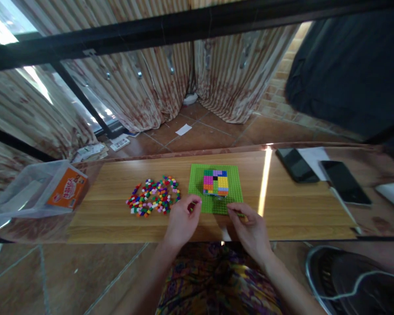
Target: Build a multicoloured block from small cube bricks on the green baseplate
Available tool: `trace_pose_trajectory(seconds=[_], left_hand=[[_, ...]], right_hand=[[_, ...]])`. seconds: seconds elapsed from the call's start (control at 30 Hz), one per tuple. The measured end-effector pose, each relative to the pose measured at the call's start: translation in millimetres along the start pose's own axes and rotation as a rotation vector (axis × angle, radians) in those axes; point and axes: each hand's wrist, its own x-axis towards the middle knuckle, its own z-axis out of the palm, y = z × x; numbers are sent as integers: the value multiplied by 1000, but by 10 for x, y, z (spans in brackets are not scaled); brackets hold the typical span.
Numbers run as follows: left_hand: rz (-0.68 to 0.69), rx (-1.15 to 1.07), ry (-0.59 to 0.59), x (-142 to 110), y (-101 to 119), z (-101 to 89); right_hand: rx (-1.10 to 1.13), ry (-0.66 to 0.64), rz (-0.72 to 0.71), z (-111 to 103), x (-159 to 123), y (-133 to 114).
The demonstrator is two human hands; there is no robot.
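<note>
A green baseplate [231,175] lies on the wooden table [118,183] and bears a block of coloured bricks [216,182] stacked in several colours. Left of it spreads a pile of loose small bricks [153,197]. My left hand [183,221] rests at the plate's near left corner, its fingers pinched on a small dark red brick [191,205]. At the near edge of the plate my right hand [249,229] is closed, fingertips pinching a small piece I cannot make out.
A clear plastic box [29,190] with an orange label sits at the table's left end. Two dark phones [297,165] [345,182] and a pen lie on the right. A fan guard [354,280] stands on the tiled floor at lower right.
</note>
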Motion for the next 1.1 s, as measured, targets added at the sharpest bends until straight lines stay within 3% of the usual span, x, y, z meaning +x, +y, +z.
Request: trace_pose_trajectory(seconds=[0.2,0.33,0.47,0.83,1.03,1.1], left_hand=[[-44,-174,-118,-56,139,256],[-83,-217,-206,-48,172,276],[-115,-256,-211,-33,177,259],[-169,-446,-108,22,88,387],[-71,-138,127,172,-50,298],[-19,-17,153,259,-95,262]], right_hand=[[-77,-54,-171,61,10,-63],[-106,-152,-258,72,41,-128],[-98,-209,-262,68,45,-159],[70,-142,-115,36,113,-114],[75,74,11,39,277,11],[51,115,12,46,339,63]])
